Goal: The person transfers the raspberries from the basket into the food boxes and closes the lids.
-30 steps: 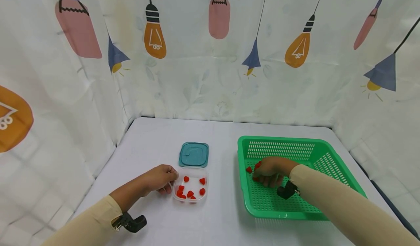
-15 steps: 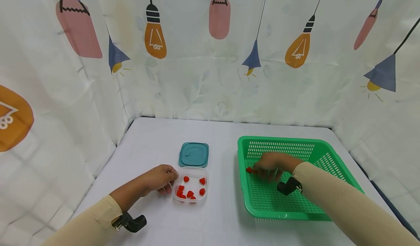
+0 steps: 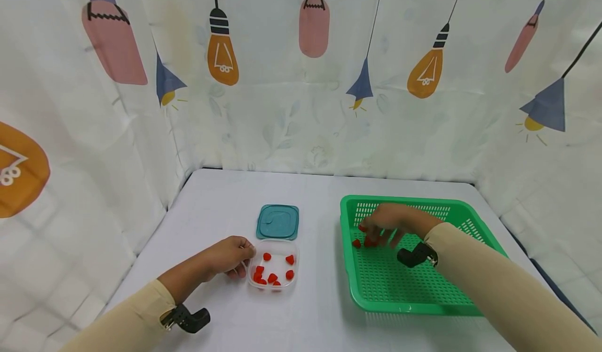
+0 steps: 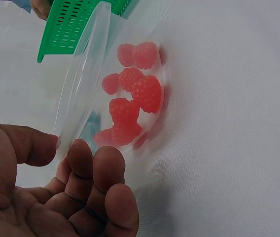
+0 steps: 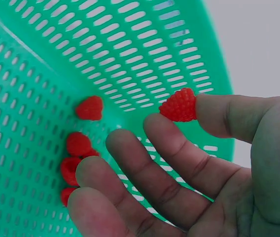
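My left hand (image 3: 230, 255) pinches the near-left rim of a small clear plastic container (image 4: 76, 84) between thumb and fingers. Several red raspberries (image 4: 146, 94) lie scattered on its bottom. Over the left part of a green basket (image 3: 414, 307), my right hand (image 3: 388, 224) holds one raspberry (image 5: 180, 105) between thumb and index fingertip, while its other fingers are loosely bent. Below it, several loose raspberries (image 5: 78, 143) rest on the basket's floor near a corner; the fingers partly hide some of them.
A teal square lid (image 3: 278, 221) lies flat just behind the clear container. The white-covered table (image 3: 320, 310) carries everything, and a printed curtain (image 3: 282, 122) hangs behind and at both sides.
My right hand has risen from the basket's floor and moved slightly toward its back, with a raspberry now in its fingertips. The left hand and the container have stayed put.
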The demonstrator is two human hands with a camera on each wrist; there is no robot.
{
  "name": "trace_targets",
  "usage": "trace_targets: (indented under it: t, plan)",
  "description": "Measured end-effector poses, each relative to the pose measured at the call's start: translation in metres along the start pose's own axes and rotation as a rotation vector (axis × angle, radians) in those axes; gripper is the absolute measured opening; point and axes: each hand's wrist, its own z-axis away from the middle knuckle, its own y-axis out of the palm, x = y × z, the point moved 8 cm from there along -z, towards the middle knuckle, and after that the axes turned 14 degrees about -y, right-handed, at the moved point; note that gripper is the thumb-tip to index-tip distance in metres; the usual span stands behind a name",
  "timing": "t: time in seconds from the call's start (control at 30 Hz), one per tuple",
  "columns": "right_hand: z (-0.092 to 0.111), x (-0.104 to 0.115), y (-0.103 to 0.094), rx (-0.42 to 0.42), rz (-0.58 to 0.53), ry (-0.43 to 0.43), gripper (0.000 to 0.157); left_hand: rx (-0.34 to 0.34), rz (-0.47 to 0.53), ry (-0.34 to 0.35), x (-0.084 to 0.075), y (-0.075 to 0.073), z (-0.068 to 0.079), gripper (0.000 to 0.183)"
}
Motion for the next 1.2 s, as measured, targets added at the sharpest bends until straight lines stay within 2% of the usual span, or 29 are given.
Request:
trace_targets:
  t: [0.23,0.57,0.77,1.2]
  plan:
    - [0.002,0.011,-0.010,0.005,-0.051,-0.014,0.046,-0.005,0.002,0.003,0.000,0.000,0.002,0.018]
    - [0.002,0.035,-0.024,-0.003,-0.097,-0.024,0.042,-0.001,-0.001,0.000,0.000,-0.001,0.002,0.017]
    - [0.001,0.046,-0.028,-0.018,-0.116,-0.033,0.037,-0.003,0.004,0.004,0.000,0.000,0.000,0.017]
    - [-0.002,0.072,-0.030,-0.005,-0.127,-0.073,0.045,-0.008,0.013,0.014,-0.004,0.000,0.006,0.016]
